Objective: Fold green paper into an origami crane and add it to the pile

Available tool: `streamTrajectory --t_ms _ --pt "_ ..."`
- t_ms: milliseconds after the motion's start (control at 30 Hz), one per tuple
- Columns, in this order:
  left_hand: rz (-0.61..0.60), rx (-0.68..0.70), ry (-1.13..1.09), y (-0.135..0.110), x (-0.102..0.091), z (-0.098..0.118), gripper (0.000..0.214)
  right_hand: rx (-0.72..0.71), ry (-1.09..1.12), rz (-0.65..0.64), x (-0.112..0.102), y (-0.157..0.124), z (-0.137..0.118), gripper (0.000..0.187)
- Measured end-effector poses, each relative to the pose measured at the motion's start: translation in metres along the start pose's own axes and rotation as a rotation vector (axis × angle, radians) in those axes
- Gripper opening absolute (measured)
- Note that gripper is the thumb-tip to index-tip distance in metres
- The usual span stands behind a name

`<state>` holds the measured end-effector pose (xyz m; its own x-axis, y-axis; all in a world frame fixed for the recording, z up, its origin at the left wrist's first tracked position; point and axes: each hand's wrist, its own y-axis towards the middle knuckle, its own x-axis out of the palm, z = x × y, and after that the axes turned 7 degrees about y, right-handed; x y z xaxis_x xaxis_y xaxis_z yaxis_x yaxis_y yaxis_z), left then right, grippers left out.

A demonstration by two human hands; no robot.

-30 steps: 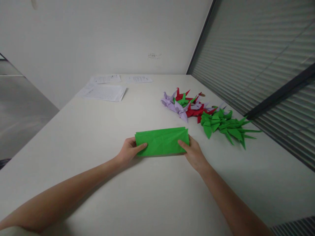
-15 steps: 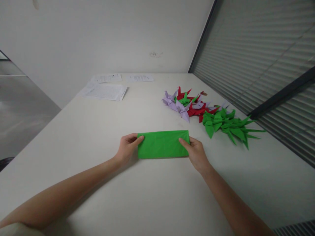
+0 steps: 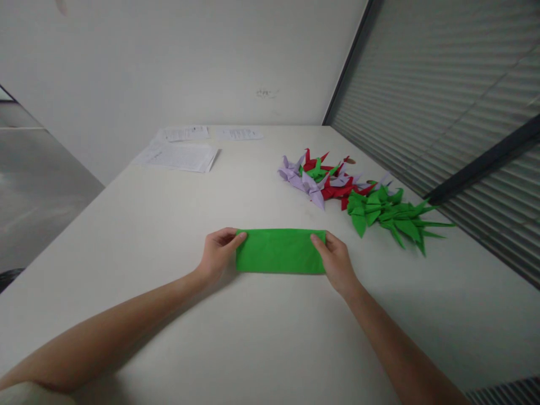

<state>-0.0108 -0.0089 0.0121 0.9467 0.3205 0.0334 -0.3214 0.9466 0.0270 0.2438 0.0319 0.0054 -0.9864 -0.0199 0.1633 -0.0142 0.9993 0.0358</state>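
Observation:
A green paper sheet, folded into a long rectangle, lies flat on the white table in front of me. My left hand pinches its left end, thumb on top near the upper corner. My right hand pinches the right end the same way. Both hands rest on the tabletop with fingers closed on the paper.
Folded paper cranes lie to the right: a lilac and red bunch and a green bunch. Printed white sheets sit at the far end near the wall. Window blinds run along the table's right side.
The folded green paper has been pressed flatter; its raised top layer now lies down. Both hands slid slightly toward the upper corners while keeping hold.

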Motion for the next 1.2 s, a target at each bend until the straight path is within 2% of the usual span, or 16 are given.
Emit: streamTrajectory --t_ms 133,367,600,1200 --pt "-0.007 0.018 0.002 -0.0004 -0.0005 -0.0005 0.030 -0.003 -0.046 0.035 -0.0019 0.0006 -0.0004 0.037" --pt "0.050 0.036 0.013 0.0000 0.0002 0.0016 0.034 0.010 -0.034 0.067 -0.0009 0.0004 -0.0015 0.036" --pt "-0.004 0.014 -0.040 -0.0006 -0.0005 0.0039 0.035 0.000 -0.029 0.135 -0.0009 0.0006 -0.0065 0.035" --pt "0.030 0.059 0.045 -0.0008 -0.0018 0.0042 0.031 -0.032 -0.063 0.158 -0.0011 0.0003 -0.0087 0.032"
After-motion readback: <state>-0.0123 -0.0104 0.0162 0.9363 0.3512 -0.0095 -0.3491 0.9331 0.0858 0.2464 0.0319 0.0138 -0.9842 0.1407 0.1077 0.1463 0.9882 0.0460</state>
